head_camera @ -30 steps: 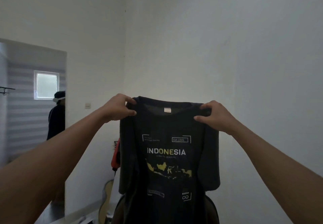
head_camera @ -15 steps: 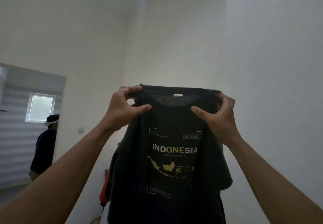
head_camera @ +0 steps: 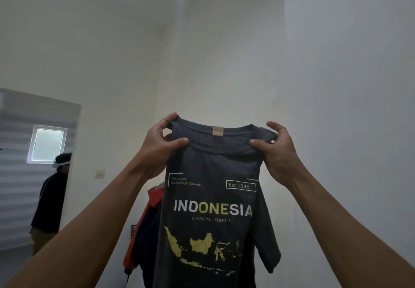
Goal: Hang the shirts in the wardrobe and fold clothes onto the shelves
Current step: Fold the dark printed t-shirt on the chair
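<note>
Since a moment ago, both my hands have moved their grip nearer to the collar, and the shirt [head_camera: 213, 197] now hangs flatter in front of me. It is a dark grey T-shirt, and I hold it up in the air at the level of my face, its front side to me, before a white wall [head_camera: 224, 63]. My left hand [head_camera: 159, 150] pinches the left shoulder, with the thumb on the front and the curled fingers behind the cloth. My right hand [head_camera: 278, 152] grips the right shoulder in the same way: the thumb presses on the front just under the collar and the fingers bend over the top edge. A small beige label [head_camera: 217, 131] shows inside the neck. One sleeve hangs free on the right. Behind the shirt, low on the left, hangs a red and dark garment [head_camera: 143, 231], partly hidden. Farther left, in a doorway, another person [head_camera: 52, 197] stands under a small window [head_camera: 48, 143].
</note>
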`<state>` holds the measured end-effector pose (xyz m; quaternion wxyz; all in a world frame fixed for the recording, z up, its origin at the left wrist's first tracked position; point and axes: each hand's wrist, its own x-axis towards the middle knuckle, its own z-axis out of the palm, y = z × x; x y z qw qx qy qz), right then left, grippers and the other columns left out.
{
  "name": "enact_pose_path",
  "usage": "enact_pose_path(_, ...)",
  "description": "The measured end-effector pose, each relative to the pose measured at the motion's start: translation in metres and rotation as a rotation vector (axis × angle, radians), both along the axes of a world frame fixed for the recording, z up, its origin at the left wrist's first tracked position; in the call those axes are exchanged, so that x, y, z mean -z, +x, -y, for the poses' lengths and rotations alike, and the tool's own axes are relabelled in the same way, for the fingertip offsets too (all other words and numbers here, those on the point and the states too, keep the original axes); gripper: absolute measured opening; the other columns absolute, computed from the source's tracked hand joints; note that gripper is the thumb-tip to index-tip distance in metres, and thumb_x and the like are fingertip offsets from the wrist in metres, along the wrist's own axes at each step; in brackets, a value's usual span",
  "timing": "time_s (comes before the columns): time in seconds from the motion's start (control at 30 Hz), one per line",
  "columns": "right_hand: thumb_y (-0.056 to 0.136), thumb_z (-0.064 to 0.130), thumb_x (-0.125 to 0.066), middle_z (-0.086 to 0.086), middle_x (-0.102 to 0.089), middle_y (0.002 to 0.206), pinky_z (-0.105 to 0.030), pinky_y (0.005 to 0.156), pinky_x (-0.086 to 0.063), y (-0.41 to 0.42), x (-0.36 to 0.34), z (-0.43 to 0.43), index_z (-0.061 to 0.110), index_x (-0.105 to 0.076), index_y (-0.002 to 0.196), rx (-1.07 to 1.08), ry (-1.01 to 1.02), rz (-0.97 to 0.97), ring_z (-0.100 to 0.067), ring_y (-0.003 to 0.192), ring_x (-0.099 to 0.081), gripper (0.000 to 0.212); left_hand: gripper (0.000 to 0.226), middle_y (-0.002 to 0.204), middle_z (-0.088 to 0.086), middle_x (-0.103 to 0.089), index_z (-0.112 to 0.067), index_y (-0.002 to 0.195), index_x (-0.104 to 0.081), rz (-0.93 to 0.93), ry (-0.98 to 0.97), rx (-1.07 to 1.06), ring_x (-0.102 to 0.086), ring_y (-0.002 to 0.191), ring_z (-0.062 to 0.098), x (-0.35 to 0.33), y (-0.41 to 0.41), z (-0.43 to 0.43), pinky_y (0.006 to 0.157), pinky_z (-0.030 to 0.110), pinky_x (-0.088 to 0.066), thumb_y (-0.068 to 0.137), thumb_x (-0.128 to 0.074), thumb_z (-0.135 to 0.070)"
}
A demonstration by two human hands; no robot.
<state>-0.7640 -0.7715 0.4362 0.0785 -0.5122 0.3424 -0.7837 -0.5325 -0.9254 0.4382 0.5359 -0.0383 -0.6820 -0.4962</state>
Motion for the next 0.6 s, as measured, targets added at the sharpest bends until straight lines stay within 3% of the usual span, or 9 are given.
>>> enact_pose_path(0.1, 0.084, 0.003, -0.075, -0.011, -0.049, 0.128, -0.049, 0.093, -0.057, -0.002, 0.001, 0.001, 0.021, -0.041, 0.124, 0.060, 0.014, 0.014, -0.031, 0.114, -0.062, 0.055, 0.068, 0.133, -0.002, -0.051, -0.026, 0.141, -0.046, -0.024, 0.021, 0.008, -0.065, 0.109, 0.030, 0.000, -0.002, 0.003, 0.080, 0.043, -0.061, 0.085, -0.066, 0.005)
enact_pose_path(0.17, 0.080, 0.015, -0.081, -0.007, -0.052, 0.123, -0.049, 0.093, -0.057, -0.002, 0.001, 0.004, 0.020, -0.041, 0.120, 0.123, 0.014, 0.074, -0.029, 0.113, -0.062, 0.057, 0.055, 0.131, 0.004, -0.054, -0.025, 0.127, -0.047, -0.075, 0.093, 0.009, -0.066, 0.105, 0.031, 0.002, -0.004, 0.006, 0.074, 0.044, -0.061, 0.085, -0.067, 0.005)
enact_pose_path(0.27, 0.078, 0.016, -0.083, -0.014, -0.060, 0.112, -0.052, 0.092, -0.056, 0.002, 0.003, 0.009, 0.015, -0.049, 0.097, 0.106, -0.020, 0.210, -0.031, 0.102, -0.065, 0.039, 0.028, 0.114, 0.012, -0.063, -0.018, 0.090, -0.047, -0.116, 0.185, 0.016, -0.067, 0.092, 0.028, 0.007, -0.010, 0.006, 0.064, 0.036, -0.060, 0.087, -0.067, 0.002)
enact_pose_path(0.37, 0.081, 0.015, -0.079, -0.023, -0.067, 0.105, -0.050, 0.087, -0.059, 0.009, 0.006, 0.010, 0.010, -0.056, 0.087, 0.050, 0.035, 0.271, -0.034, 0.094, -0.069, 0.024, 0.026, 0.096, 0.012, -0.067, -0.016, 0.073, -0.052, -0.109, 0.251, 0.021, -0.067, 0.089, 0.027, 0.012, -0.015, 0.006, 0.066, 0.035, -0.060, 0.086, -0.068, -0.001)
enact_pose_path(0.47, 0.079, 0.016, -0.077, -0.018, -0.071, 0.106, -0.044, 0.087, -0.060, 0.010, 0.006, 0.004, -0.003, -0.065, 0.104, -0.050, 0.120, 0.246, -0.031, 0.097, -0.071, 0.034, 0.014, 0.113, 0.015, -0.066, -0.014, 0.079, -0.063, -0.043, 0.280, -0.015, -0.064, 0.105, 0.031, 0.016, -0.016, 0.009, 0.082, 0.041, -0.058, 0.087, -0.067, -0.003)
enact_pose_path(0.53, 0.072, 0.016, -0.078, -0.019, -0.073, 0.108, -0.038, 0.085, -0.060, 0.009, 0.007, -0.002, -0.006, -0.067, 0.113, -0.143, 0.161, 0.201, -0.029, 0.097, -0.073, 0.047, 0.009, 0.117, 0.014, -0.065, -0.011, 0.090, -0.069, -0.007, 0.274, -0.051, -0.064, 0.107, 0.030, 0.018, -0.017, 0.010, 0.082, 0.038, -0.058, 0.088, -0.065, -0.003)
enact_pose_path(0.6, 0.073, 0.008, -0.077, -0.016, -0.074, 0.102, -0.030, 0.075, -0.061, 0.007, 0.009, -0.006, -0.005, -0.067, 0.112, -0.168, 0.209, 0.137, -0.022, 0.087, -0.075, 0.042, 0.016, 0.117, 0.013, -0.067, -0.010, 0.102, -0.072, 0.013, 0.259, -0.053, -0.066, 0.107, 0.029, 0.020, -0.017, 0.011, 0.080, 0.035, -0.059, 0.089, -0.064, -0.003)
